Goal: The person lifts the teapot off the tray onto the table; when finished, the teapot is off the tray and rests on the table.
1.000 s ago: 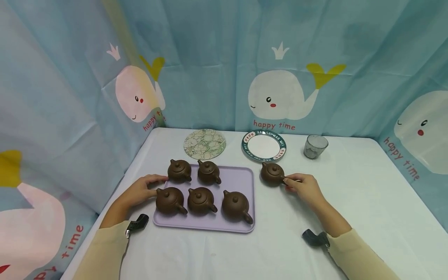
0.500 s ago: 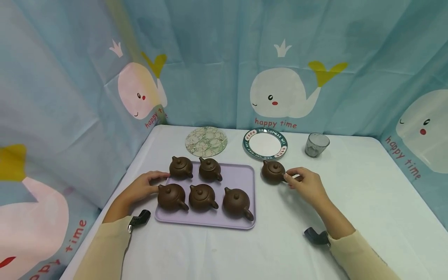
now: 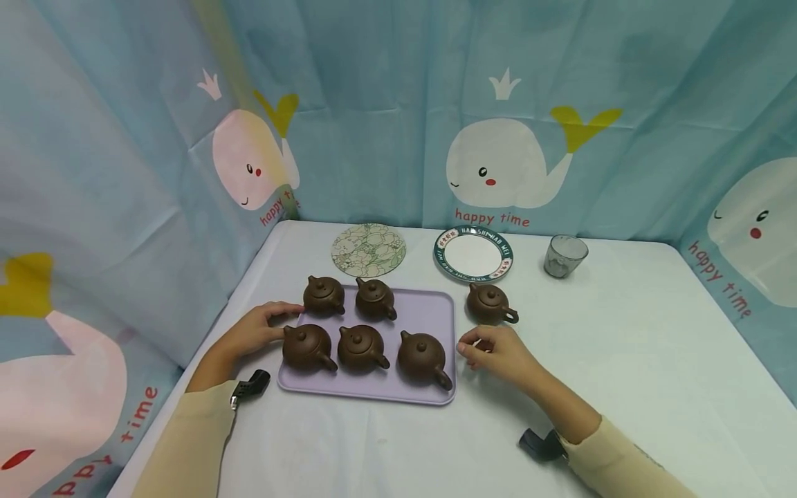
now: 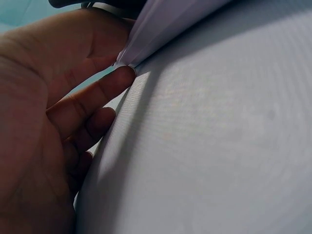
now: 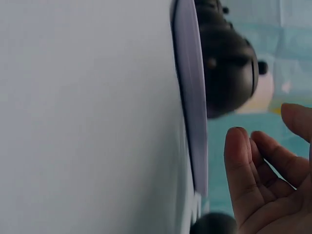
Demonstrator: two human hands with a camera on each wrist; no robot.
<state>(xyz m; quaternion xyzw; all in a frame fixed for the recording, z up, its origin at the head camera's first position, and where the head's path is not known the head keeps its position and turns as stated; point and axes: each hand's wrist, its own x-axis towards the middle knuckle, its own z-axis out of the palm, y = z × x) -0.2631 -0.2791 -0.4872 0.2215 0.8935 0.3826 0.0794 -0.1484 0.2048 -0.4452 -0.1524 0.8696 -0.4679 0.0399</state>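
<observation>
A lilac tray [image 3: 425,309] on the table bears several brown teapots, among them a front right teapot [image 3: 421,357] and a back left teapot [image 3: 324,296]. My left hand [image 3: 252,332] rests against the tray's left rim, thumb and forefinger apart; in the left wrist view its fingertips [image 4: 127,74] touch the tray edge. Just off the right rim my right hand [image 3: 501,354] hovers with loosely bent fingers and nothing in them. In the right wrist view these fingers [image 5: 239,151] stand apart from the tray edge. A single teapot [image 3: 489,303] stands right of the tray, below the plate.
At the back lie a round floral mat [image 3: 369,250] and a white plate with a green patterned rim [image 3: 442,266]. A clear glass [image 3: 565,256] stands to their right. Blue curtains with whale prints [image 3: 367,166] enclose the table's back and sides.
My right hand has let go of the handle of the teapot outside the tray and moved left and nearer, to the tray's right rim. The left hand stays at the left rim.
</observation>
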